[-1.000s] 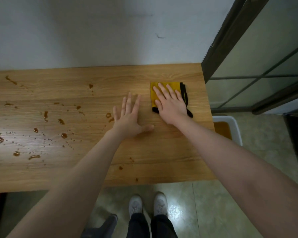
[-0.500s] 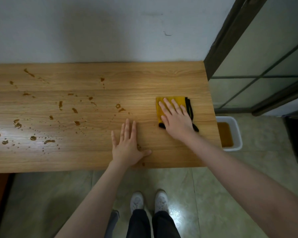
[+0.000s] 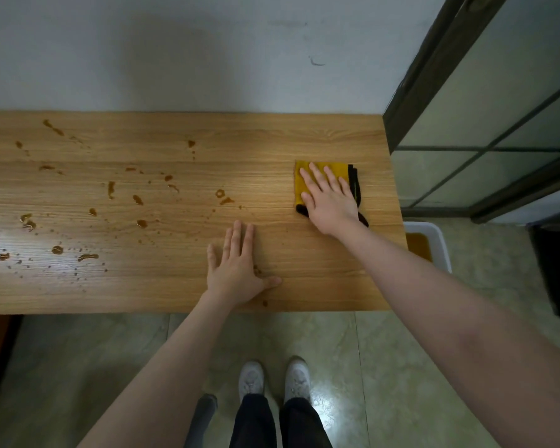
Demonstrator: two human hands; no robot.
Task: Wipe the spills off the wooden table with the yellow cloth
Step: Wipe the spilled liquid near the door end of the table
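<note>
The yellow cloth, folded with a black edge, lies near the right end of the wooden table. My right hand rests flat on top of it, fingers spread, pressing it to the wood. My left hand lies flat and open on the bare wood near the front edge, left of the cloth. Brown spills dot the left and middle of the table. A few small drops sit beside my left hand, and one more lies at the front edge.
A white tub holding brown liquid stands on the floor past the table's right end. A black bin stands farther right. A dark glass door frame rises at the right. A wall backs the table.
My left hand has drawn back toward the front edge. My right hand has slid the cloth a little toward me. The view has pulled back and shows more spills on the left.
</note>
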